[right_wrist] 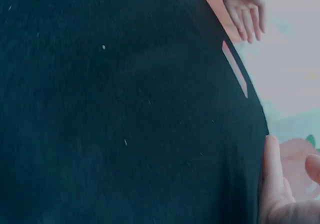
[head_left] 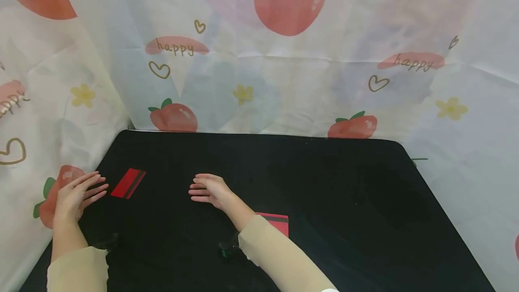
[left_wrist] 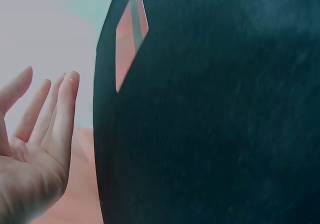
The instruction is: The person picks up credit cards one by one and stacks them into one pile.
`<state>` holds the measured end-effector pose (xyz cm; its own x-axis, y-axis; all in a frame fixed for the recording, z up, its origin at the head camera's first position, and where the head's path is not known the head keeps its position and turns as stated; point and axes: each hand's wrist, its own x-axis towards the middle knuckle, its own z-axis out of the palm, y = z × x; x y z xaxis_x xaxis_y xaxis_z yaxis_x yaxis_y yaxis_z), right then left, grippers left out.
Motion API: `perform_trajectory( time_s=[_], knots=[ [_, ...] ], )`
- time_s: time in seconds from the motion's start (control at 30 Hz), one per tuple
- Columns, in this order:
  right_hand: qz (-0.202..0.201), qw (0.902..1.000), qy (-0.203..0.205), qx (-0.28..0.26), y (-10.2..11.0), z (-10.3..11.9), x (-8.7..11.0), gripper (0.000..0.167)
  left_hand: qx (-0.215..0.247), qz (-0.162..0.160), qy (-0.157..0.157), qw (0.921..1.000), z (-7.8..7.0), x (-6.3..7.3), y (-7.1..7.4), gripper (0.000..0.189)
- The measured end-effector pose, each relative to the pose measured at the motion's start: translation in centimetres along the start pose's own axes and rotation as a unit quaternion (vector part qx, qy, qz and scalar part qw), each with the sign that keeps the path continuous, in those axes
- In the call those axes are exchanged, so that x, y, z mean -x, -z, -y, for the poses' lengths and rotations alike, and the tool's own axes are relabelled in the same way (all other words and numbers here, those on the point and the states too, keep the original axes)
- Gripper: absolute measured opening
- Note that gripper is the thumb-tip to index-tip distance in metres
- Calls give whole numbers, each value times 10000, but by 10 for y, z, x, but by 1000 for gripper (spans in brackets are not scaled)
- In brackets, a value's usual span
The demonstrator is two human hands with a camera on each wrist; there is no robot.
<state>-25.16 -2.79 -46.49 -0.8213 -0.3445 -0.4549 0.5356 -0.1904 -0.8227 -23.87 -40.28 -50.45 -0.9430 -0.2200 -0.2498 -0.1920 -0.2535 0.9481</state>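
Observation:
A red card with a dark stripe point(head_left: 128, 184) lies flat near the left edge of the black table. Just left of it is my left hand point(head_left: 77, 196), fingers extended and holding nothing; the left wrist view shows the same card point(left_wrist: 131, 38) beyond the fingertips. My right hand point(head_left: 211, 190) hovers around the middle of the table, its fingers straight and nothing in them. A second, pinkish-red card with a dark stripe point(head_left: 279, 224) lies partly hidden beneath my right forearm. In the right wrist view the left card point(right_wrist: 235, 69) appears as a thin sliver.
The black table point(head_left: 344, 202) has rounded far corners. A patterned cloth point(head_left: 284, 80) with fruit, hearts and flowers hangs behind it and along the left side. Small dark items, one with a green spot point(head_left: 224, 253), show by my wrists.

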Motion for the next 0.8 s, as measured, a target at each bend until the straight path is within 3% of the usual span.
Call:
perform_trajectory(
  time_s=[0.23, 0.47, 0.63, 0.8],
  knots=[
    [78, 9985, -26, -541, -7, -7, -9, 39, -266, -119, 352, 9990, -23, 17, -16, 24],
    [207, 9957, -89, -897, -18, -16, -15, 41, -911, 99, 484, 9946, -26, 13, -21, 12],
    [398, 9936, -134, -1049, -27, -19, -16, 43, -1679, 88, 499, 9845, -23, 4, -27, 15],
    [562, 9912, -285, -1162, -38, -21, -16, 48, -2374, 59, 426, 9705, -26, 6, -41, 40]
  ],
)
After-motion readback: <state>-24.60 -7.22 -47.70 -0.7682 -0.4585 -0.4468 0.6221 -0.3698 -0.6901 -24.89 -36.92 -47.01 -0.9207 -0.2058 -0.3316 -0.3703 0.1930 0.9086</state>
